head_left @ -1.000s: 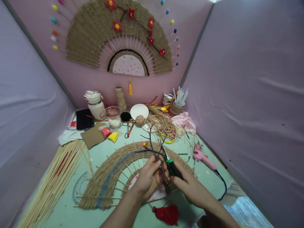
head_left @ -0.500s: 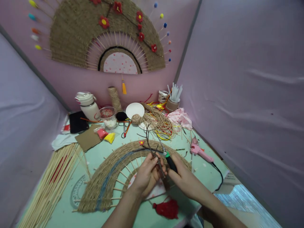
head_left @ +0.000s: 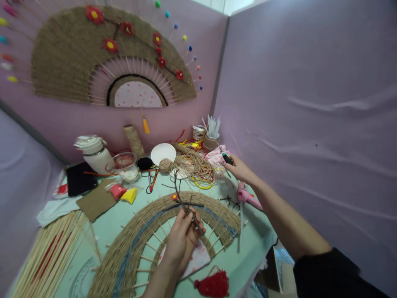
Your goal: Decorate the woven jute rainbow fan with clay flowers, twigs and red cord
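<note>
My left hand (head_left: pixel 182 236) is closed round a thin dark branching twig (head_left: pixel 180 198), held upright over a half-round woven fan (head_left: pixel 149 236) of jute twine with a blue band, lying on the pale green table (head_left: pixel 107 223). My right hand (head_left: pixel 239 169) is stretched out to the far right of the table, shut on green-handled scissors (head_left: pixel 226 158), just above the pink glue gun (head_left: pixel 247 196) and near a pink dotted cloth (head_left: pixel 215 156). A small red flower (head_left: pixel 174 197) sits on the fan's top edge. A red tassel (head_left: pixel 214 284) lies at the fan's base.
A bundle of bamboo sticks (head_left: pixel 46 256) lies at the left. At the back stand a white jug (head_left: pixel 93 152), a glass bowl (head_left: pixel 125 166), a twine spool (head_left: pixel 134 140), a white plate (head_left: pixel 163 153), loose jute cord (head_left: pixel 192 165) and a cup of glue sticks (head_left: pixel 211 136). A finished fan (head_left: pixel 71 54) hangs on the wall.
My right hand has left the twig and carried the scissors out to the far right, by the glue gun. My left hand keeps the twig. The view has swung right.
</note>
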